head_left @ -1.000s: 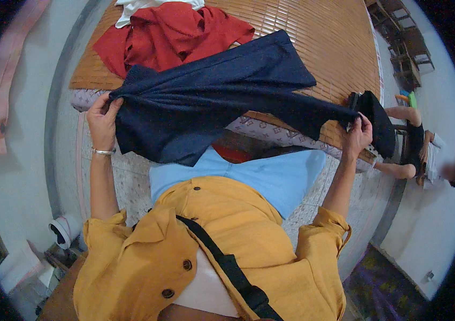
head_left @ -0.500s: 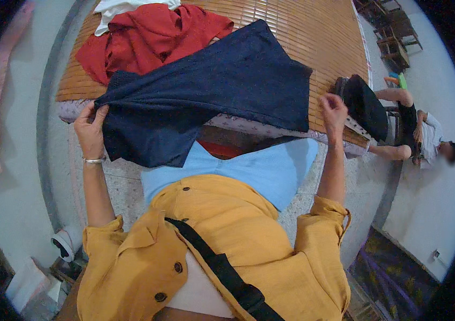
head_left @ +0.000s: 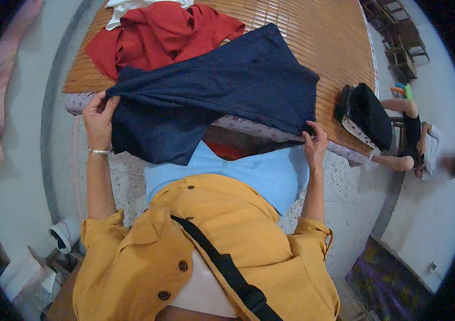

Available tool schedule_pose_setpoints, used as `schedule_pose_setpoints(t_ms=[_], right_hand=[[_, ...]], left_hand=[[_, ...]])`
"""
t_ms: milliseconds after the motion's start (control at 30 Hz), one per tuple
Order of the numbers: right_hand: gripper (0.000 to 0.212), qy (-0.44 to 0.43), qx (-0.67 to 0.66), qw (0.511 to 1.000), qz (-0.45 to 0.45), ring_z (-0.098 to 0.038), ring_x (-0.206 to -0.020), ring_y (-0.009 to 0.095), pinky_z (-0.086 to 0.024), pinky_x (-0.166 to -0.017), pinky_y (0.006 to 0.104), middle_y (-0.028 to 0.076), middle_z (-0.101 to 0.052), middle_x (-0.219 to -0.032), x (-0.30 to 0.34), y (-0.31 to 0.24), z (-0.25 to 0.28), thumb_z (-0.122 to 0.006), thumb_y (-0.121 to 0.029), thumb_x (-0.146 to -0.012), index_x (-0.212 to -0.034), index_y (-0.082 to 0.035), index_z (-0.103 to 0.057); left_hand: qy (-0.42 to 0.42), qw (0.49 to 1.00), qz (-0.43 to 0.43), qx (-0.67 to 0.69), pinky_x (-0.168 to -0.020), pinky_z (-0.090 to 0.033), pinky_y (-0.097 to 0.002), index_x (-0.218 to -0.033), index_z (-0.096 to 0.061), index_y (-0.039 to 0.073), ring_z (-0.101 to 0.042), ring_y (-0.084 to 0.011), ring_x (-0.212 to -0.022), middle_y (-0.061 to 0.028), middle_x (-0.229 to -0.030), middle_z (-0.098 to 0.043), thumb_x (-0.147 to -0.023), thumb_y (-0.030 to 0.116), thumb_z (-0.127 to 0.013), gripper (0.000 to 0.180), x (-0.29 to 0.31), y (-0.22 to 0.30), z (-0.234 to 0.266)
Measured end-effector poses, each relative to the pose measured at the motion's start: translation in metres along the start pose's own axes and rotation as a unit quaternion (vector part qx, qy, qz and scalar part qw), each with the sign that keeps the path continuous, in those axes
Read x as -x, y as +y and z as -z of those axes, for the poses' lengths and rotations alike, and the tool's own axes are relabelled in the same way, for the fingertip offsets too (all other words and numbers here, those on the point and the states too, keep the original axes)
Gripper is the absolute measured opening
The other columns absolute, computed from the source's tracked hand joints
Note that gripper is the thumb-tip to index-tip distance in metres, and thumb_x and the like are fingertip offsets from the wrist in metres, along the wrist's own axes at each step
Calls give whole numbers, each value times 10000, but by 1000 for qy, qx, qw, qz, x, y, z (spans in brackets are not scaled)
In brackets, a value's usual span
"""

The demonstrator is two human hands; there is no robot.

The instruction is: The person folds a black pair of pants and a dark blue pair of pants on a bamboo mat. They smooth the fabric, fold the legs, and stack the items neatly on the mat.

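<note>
Dark navy shorts (head_left: 222, 80) lie spread across the near edge of a slatted mat, one leg hanging over the edge toward my lap. My left hand (head_left: 99, 120), with a silver bangle at the wrist, pinches the gathered waist end at the left. At the opposite end, my right hand (head_left: 315, 142) has its fingers closed at the lower corner of the other leg's hem. Behind the shorts is a crumpled red garment (head_left: 158, 40), with a white cloth (head_left: 131, 6) partly beneath it.
The bamboo mat (head_left: 339, 48) covers a bed with patterned bedding (head_left: 249, 125) below its edge. A black bag-like item (head_left: 369, 115) stands at the right edge. Beyond it a person (head_left: 422, 134) sits near the wall. Wooden stools (head_left: 398, 56) are at the far right.
My right hand has come down and inward from above the mat to the hem corner of the shorts. My left hand keeps its pinch on the waist end.
</note>
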State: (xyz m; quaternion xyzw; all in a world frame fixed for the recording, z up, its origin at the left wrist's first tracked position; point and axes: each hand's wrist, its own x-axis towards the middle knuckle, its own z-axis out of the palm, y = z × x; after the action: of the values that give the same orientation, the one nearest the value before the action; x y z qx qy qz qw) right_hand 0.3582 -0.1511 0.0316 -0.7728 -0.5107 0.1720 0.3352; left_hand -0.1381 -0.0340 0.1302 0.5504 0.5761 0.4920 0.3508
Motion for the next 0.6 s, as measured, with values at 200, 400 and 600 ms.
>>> schedule_pose_setpoints(t_ms=[200,400,600], right_hand=[[353,112,92,973,181,-541,-878,286,-424,-787,354,123,-597,-931,-18,2,30,-584,40,-714,-1051,-63,-601],[168,398,117,888,200,-548,-872,216,-421,-833,306,86,-592,-931,-46,-53,89,-531,24,-804,-940,-38,-607],[110,337,-21,922,190,-558,-869,171,-426,-820,276,74,-607,-914,-99,-66,72,-505,-27,-872,-923,1,-599]], left_hand=[[4,999,28,23,-707,-429,-187,-936,-639,10,-542,-62,-761,20,-845,-614,-798,72,-660,152,0,-4,2],[-4,1000,8,10,-707,-427,-190,-908,-637,10,-538,-63,-757,21,-842,-610,-799,57,-652,119,3,-11,6],[-52,998,-15,-16,-726,-422,-211,-895,-628,14,-532,-75,-776,21,-836,-594,-789,34,-648,110,-1,-10,8]])
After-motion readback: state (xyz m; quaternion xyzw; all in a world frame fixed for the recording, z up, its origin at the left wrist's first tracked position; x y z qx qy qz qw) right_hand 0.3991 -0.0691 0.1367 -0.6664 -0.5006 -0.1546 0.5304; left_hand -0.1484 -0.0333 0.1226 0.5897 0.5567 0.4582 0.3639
